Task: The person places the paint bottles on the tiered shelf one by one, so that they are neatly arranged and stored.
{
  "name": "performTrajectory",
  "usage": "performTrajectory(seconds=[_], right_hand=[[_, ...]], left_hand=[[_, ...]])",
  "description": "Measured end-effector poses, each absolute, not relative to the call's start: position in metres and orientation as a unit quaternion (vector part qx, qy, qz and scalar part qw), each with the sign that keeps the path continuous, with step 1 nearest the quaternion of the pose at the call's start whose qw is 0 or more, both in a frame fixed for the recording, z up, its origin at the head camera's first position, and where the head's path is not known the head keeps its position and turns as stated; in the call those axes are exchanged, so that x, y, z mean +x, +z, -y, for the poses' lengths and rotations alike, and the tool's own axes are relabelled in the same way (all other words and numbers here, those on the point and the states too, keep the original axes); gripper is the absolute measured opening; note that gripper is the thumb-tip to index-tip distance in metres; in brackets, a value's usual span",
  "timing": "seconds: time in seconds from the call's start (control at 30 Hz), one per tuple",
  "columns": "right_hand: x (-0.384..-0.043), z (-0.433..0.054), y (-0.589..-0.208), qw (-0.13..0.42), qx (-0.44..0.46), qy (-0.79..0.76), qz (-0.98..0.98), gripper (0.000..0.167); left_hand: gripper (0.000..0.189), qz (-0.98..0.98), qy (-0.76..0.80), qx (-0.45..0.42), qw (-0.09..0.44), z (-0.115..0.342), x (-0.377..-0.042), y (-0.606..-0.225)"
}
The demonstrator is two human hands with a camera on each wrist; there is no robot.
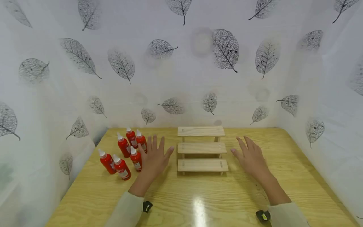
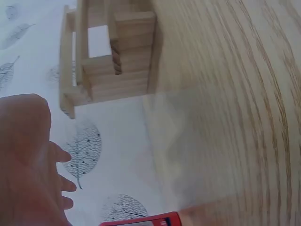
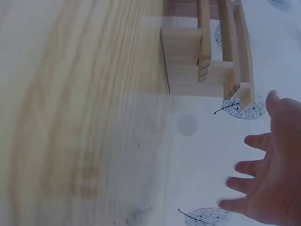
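Observation:
In the head view my left hand (image 1: 154, 159) is held over the table with its fingers spread, just right of several red bottles (image 1: 123, 169) with white pointed caps. It holds nothing. My right hand (image 1: 251, 157) hovers right of a three-tier wooden stand (image 1: 202, 148), its fingers spread and nothing in them. The stand's shelves bear nothing. From the left wrist view, part of the left hand (image 2: 28, 165) shows, with a red bottle (image 2: 146, 220) at the bottom edge. The right wrist view shows the right hand (image 3: 273, 169) apart from the stand (image 3: 207, 52).
A light wooden table (image 1: 181, 195) lies under everything. White cloth (image 1: 187, 78) printed with dark leaves hangs behind it and along both sides. Light sleeves and dark wrist straps (image 1: 147, 206) cover the forearms.

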State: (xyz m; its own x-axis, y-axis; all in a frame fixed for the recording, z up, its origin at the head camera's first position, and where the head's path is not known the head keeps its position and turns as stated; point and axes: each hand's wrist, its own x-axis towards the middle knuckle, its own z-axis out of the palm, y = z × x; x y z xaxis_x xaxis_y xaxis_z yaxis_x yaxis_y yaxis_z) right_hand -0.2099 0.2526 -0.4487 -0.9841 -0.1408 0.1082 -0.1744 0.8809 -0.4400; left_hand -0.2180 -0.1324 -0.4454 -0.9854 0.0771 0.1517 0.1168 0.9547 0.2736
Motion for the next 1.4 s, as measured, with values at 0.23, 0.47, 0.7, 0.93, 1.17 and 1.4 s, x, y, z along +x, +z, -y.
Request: performTrajectory(seconds=[0.23,0.47,0.7,0.93,1.17,1.4], right_hand=[[-0.205,-0.252,-0.454,-0.056,0.058,0.499,0.863,0.068],[-0.201,-0.25,-0.47,-0.134,0.054,0.59,0.794,0.06],[-0.203,-0.242,-0.479,-0.148,0.074,0.6,0.783,0.054],[-0.201,-0.238,-0.482,-0.143,0.075,0.601,0.783,0.052],[-0.201,-0.236,-0.484,-0.142,0.057,0.608,0.779,0.054],[-0.2,-0.235,-0.483,-0.142,0.045,0.614,0.775,0.053]], left_hand=[[0.068,0.96,-0.207,-0.073,0.175,0.141,-0.197,-0.424],[0.044,0.923,-0.247,-0.067,0.287,0.169,-0.174,-0.414],[0.037,0.89,-0.292,-0.02,0.349,0.212,-0.153,-0.419],[0.039,0.879,-0.357,0.053,0.311,0.245,-0.138,-0.425],[0.049,0.879,-0.422,0.123,0.186,0.262,-0.129,-0.43],[0.058,0.861,-0.477,0.139,0.107,0.268,-0.133,-0.442]])
